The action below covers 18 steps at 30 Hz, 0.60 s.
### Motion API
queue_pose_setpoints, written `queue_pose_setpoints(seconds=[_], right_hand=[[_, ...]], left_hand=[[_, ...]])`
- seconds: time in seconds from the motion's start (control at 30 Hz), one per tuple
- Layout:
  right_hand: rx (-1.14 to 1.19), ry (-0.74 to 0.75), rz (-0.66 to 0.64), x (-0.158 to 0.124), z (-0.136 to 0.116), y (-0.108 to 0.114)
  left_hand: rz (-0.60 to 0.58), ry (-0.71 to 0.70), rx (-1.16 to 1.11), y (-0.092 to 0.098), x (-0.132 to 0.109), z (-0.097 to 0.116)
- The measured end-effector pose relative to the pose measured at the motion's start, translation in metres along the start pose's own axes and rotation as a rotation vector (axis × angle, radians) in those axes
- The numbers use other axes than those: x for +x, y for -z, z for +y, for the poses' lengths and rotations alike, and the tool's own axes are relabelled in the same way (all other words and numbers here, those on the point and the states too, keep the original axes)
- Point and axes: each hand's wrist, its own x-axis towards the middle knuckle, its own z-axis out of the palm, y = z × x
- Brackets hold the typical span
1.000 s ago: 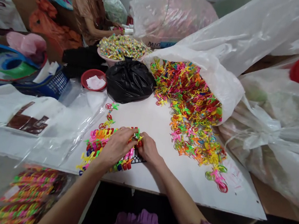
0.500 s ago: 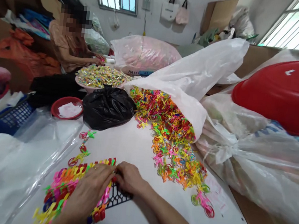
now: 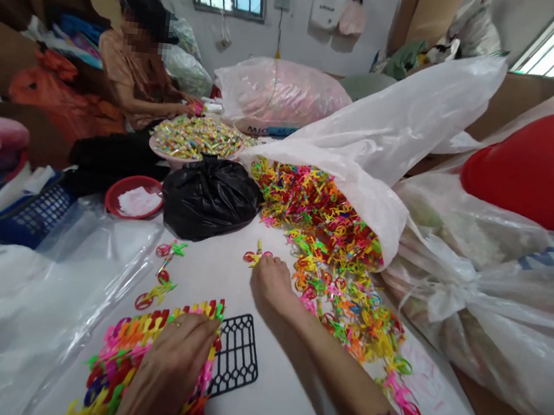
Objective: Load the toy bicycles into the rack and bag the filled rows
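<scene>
My left hand (image 3: 170, 355) lies palm down with fingers stretched over rows of small colourful plastic toy pieces (image 3: 146, 326). The rows stand on a black plastic grid (image 3: 239, 355), whose bare right end sticks out past my fingertips. My right hand (image 3: 273, 283) is at the middle of the white table, its fingers closed on a small yellow and red plastic toy (image 3: 253, 256) with a round wheel-like part. My fingers hide part of that toy. To its right spreads a heap of similar toys (image 3: 333, 286), spilling from a white sack (image 3: 375, 211).
A black plastic bag (image 3: 211, 197) and a red bowl (image 3: 132, 197) with white paper stand beyond the grid. A few loose toys (image 3: 163, 278) lie left. Tied clear sacks (image 3: 484, 308) crowd the right side. Another person (image 3: 140, 74) sits at the far left behind a full basin (image 3: 200, 138).
My right hand has left the grid and moved away and to the right, to a toy near the heap. The grid's right end is now uncovered. My left hand stays on the rows.
</scene>
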Motion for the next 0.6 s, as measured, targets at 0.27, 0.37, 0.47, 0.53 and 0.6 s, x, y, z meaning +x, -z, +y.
queue_pose_setpoints(seconds=[0.27,0.37,0.47,0.53,0.6], right_hand=[[-0.025,0.297,-0.025,0.003,0.008,0.031],[0.031,0.479,-0.131,0.016,0.015,0.028],[0.193,0.419,-0.128,-0.001,0.024,0.023],[0.413,0.321,-0.085,-0.031,0.023,0.022],[0.712,0.219,-0.045,-0.070,0.011,0.017]], left_hand=[[-0.159,0.199,-0.192,0.010,0.011,0.011],[-0.171,0.241,-0.188,0.013,0.013,0.014],[-0.181,0.283,-0.168,0.014,0.014,0.015],[-0.199,0.306,-0.156,0.014,0.015,0.015],[-0.205,0.315,-0.136,0.013,0.016,0.016]])
